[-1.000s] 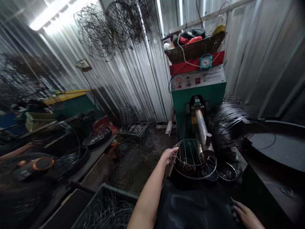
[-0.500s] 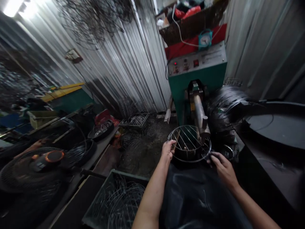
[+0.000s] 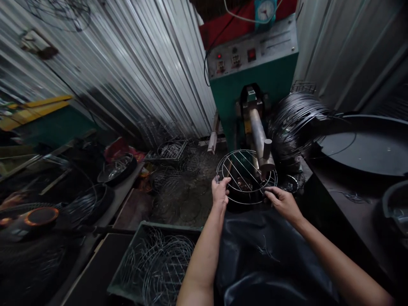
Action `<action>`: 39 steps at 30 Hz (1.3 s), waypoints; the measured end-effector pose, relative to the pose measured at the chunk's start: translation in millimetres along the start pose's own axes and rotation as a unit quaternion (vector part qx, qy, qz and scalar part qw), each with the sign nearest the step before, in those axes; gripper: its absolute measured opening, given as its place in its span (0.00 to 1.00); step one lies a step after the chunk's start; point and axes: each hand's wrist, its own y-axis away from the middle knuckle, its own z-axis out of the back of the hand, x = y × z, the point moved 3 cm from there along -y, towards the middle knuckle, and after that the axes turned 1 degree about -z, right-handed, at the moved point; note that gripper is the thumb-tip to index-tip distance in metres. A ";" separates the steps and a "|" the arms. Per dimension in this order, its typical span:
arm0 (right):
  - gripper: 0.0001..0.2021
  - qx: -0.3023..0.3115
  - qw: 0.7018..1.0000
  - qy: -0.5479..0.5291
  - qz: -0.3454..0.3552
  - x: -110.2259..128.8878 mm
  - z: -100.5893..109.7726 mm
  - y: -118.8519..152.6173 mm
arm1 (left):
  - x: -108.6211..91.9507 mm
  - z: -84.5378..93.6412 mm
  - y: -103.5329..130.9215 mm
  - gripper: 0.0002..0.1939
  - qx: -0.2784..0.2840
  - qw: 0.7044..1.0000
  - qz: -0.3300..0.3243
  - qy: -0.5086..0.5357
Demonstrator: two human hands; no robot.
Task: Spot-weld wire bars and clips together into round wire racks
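A round wire grille [image 3: 244, 168] with parallel cross wires lies flat under the horizontal metal arm [image 3: 259, 138] of a green welding machine [image 3: 255, 80]. My left hand [image 3: 220, 191] grips the grille's near-left rim. My right hand [image 3: 282, 202] holds the near-right rim with thumb and fingers. Beneath the grille a dark round fixture is partly hidden. A black apron [image 3: 267, 259] covers my lap below both arms.
A coil of dark wire [image 3: 295, 121] sits right of the machine arm, beside a large dark round pan [image 3: 366, 144]. A green crate [image 3: 156, 263] with wire rings stands at lower left. Finished wire grilles [image 3: 178, 187] pile on the floor. Corrugated metal walls enclose the space.
My right hand came up from my lap and took the grille's right rim. My left hand stayed on the left rim. The view tilted down and closer to the machine.
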 end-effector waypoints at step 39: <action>0.14 0.000 0.999 0.007 0.034 6.3 1.2 -14.2 | 2.5 -11.9 -8.1 0.17 -0.030 0.999 0.033 -0.002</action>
